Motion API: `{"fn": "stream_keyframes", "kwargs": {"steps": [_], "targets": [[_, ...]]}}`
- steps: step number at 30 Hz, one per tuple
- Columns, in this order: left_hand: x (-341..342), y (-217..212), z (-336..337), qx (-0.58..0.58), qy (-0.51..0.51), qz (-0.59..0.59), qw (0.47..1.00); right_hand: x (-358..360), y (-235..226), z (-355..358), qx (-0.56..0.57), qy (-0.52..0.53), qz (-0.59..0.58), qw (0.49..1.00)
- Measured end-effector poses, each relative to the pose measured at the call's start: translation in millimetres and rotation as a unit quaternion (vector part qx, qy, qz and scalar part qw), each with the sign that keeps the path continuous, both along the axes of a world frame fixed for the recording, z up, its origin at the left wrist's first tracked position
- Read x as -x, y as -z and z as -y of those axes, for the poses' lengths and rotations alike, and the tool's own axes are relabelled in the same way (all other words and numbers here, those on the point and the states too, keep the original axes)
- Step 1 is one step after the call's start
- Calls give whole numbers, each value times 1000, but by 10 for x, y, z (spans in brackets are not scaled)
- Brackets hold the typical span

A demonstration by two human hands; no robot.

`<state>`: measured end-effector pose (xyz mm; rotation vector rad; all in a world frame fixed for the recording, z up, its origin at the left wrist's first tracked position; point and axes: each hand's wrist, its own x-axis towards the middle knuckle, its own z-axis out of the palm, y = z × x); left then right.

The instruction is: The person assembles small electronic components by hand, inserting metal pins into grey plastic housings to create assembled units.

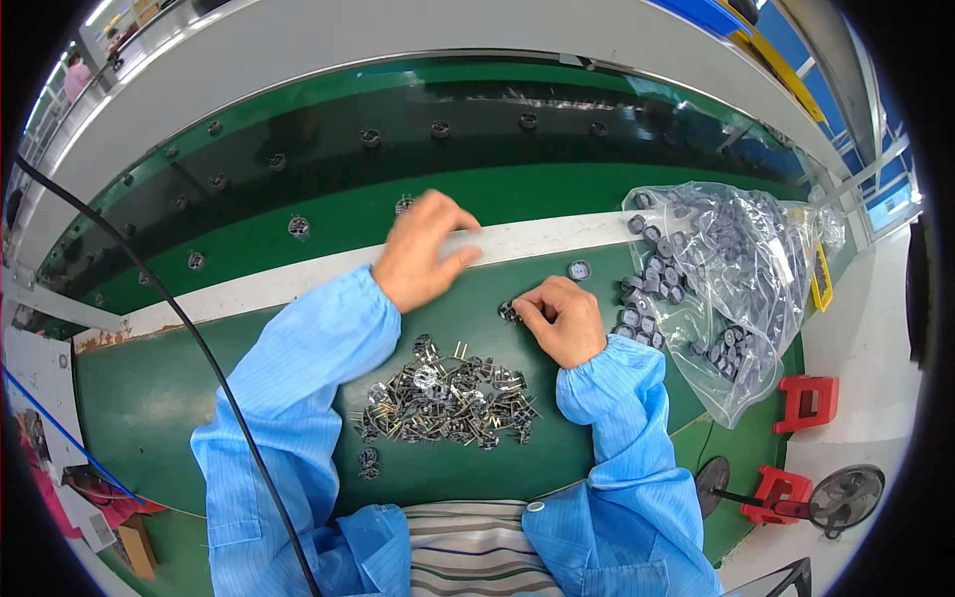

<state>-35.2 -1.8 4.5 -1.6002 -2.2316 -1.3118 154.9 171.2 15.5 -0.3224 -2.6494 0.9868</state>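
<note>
My left hand (428, 251) is over the white rail at the conveyor's near edge. Its thumb and fingers are apart and nothing shows between them. Just beyond it, a small round part (404, 205) sits on the green belt, partly covered by the hand. My right hand (565, 320) is low over the green table, thumb and fingers pinched on a small dark round part (508, 311). Right behind that hand lies a loose grey cap (579, 270). Between my forearms is a heap of dark round parts with metal pins (448, 403).
A clear plastic bag (741, 289) spills several grey caps (637, 320) onto the table at right. Beyond the rail (557, 236) runs the conveyor belt (517, 184), with spaced round parts. A black cable (214, 368) crosses the left side. Red stools (806, 403) and a fan (844, 497) stand lower right.
</note>
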Motion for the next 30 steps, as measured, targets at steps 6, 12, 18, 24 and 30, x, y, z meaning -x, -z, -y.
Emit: {"fn": "stream_keyframes", "kwargs": {"steps": [6,12,18,24,30], "targets": [[-316,120,-27,87,79,53,992,-25,-29,-159,83,-19,-1,996],[-342,87,-3,90,124,27,988,-28,14,50,1,-19,17,1000],[-315,42,2,93,162,49,981,-7,95,81,-3,-49,-50,998],[-280,49,1,74,231,18,970,41,152,68,3,-48,-153,987],[-324,14,-43,103,140,88,981,-15,55,-381,-101,135,-184,968]]}}
